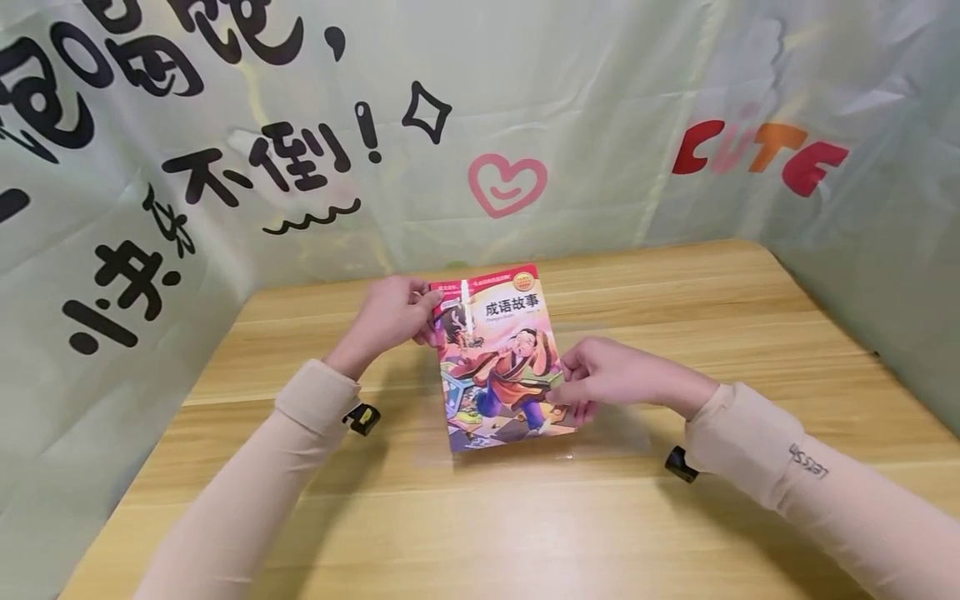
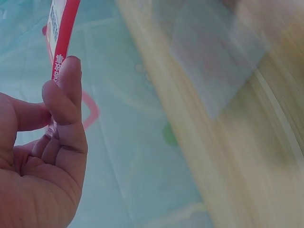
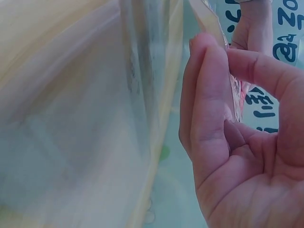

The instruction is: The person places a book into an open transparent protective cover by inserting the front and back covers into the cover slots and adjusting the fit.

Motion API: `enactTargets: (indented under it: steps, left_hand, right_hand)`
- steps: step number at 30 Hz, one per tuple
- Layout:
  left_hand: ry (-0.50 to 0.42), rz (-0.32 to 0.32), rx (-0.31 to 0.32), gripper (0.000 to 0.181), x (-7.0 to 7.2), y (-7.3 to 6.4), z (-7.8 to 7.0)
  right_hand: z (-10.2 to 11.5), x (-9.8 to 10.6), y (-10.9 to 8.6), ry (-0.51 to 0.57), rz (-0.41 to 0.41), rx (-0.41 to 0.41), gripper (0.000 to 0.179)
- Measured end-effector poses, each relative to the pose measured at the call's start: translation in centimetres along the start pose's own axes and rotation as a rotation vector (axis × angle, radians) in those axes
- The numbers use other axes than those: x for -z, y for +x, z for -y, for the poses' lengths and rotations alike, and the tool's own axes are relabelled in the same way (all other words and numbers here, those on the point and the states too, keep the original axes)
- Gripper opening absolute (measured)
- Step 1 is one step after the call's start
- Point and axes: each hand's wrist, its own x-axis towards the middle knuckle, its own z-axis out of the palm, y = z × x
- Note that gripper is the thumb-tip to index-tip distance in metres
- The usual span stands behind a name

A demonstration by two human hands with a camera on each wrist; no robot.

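over the table (image 1: 465, 525), hands (image 1: 390, 317) (image 1: 607, 373) pinch opposite book (image 1: 498, 358) edges.

The left arm (image 1: 240, 492) stretches toward the counter's far edge (image 1: 637, 263), the left hand (image 1: 392, 318) pinching between thumb (image 2: 32, 116) and fingers (image 2: 71, 135). The right arm (image 1: 847, 496) slants leftward, the right hand (image 1: 611, 373) pinching likewise but farther from that edge.

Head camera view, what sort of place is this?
Probably a small tabletop nook, screened off indoors. A wood-grain table fills the middle, pale printed sheeting stands behind it and along both sides, and a pink heart and CUTE lettering decorate the sheeting.
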Motion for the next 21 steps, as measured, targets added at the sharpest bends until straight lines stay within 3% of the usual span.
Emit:
enactTargets:
  steps: [13,21]
  left_hand:
    - [-0.086,0.055,0.005,0.031,-3.0,1.9,-1.7]
    - [-0.121,0.097,0.04,0.033,-4.0,2.8,-2.7]
  right_hand:
    - [-1.5,1.4,-2.1,-0.018,0.009,-0.063,0.026]
    - [-2.7,2.2,-3.1,0.006,0.017,-0.092,0.028]
